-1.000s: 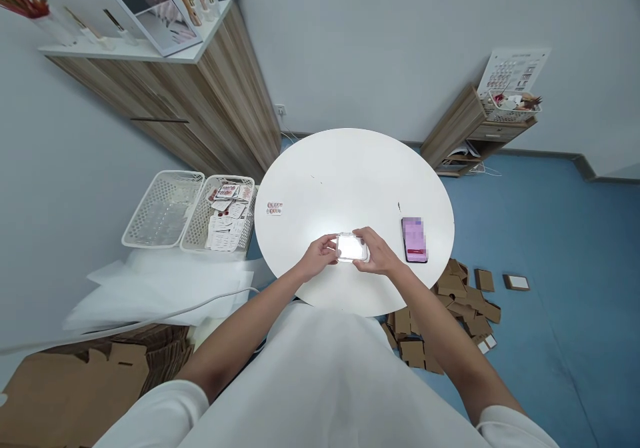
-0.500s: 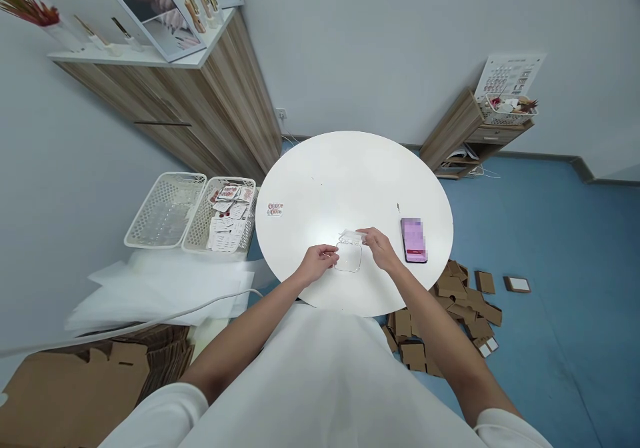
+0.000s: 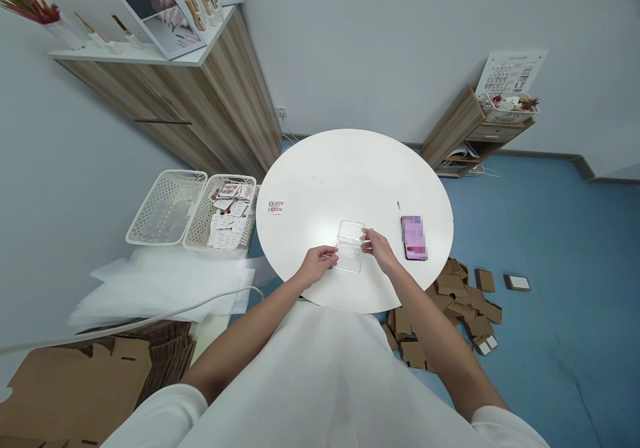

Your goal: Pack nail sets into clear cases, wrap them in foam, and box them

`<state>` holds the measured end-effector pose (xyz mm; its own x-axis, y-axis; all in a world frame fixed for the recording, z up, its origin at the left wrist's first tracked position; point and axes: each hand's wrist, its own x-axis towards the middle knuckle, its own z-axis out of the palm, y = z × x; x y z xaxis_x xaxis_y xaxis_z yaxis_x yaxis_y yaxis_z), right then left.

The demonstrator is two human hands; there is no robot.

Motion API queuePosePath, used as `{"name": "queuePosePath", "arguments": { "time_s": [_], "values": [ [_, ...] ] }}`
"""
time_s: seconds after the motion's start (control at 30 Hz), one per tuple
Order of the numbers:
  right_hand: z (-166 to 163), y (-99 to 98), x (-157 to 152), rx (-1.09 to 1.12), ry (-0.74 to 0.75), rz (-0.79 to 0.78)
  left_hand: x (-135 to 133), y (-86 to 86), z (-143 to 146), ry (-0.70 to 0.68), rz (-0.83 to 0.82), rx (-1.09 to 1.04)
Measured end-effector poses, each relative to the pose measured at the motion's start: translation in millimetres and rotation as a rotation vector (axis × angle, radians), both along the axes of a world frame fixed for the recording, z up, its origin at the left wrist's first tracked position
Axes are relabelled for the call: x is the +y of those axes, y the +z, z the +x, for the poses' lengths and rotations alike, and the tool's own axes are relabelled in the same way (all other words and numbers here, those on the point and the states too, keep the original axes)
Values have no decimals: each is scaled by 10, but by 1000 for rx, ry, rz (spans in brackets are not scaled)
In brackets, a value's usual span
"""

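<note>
A clear plastic hinged case lies near the front edge of the round white table, its lid laid back away from me. My left hand pinches the left side of the case between thumb and fingers. On the other side, my right hand has its fingers at the right edge, close to the hinge and lid. Over to the left lies a small card of press-on nails. A phone with a lit purple screen rests to the right, with a tiny dark item above it.
Left of the table stand a white basket of clear plastic pieces and another basket holding cards. White foam sheets lie below them. Small cardboard boxes cover the floor at right. A wooden cabinet stands behind left.
The case's lid has swung back from a raised angle to lie open. My right hand has come slightly down along the right edge; my left hand has stayed in place.
</note>
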<state>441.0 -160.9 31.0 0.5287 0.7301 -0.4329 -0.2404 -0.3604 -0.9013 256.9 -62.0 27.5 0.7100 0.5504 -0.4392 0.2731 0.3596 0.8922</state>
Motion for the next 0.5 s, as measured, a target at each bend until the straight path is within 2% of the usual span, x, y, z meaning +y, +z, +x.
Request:
{"name": "queuePosePath", "arguments": {
  "time_s": [0.13, 0.27, 0.37, 0.5],
  "values": [
    [-144, -79, -252, -133, -75, -67, -32, -106, -29, 19, -6, 31],
    [-376, -204, -461, -227, 7, -72, -89, -216, -25, 34, -4, 60],
    [-464, -296, -487, -228, 19, -76, -119, -298, 26, 34, 0, 87],
    [-412, -414, -420, -219, -23, -115, -120, -434, 150, 50, 17, 142]
  ]
}}
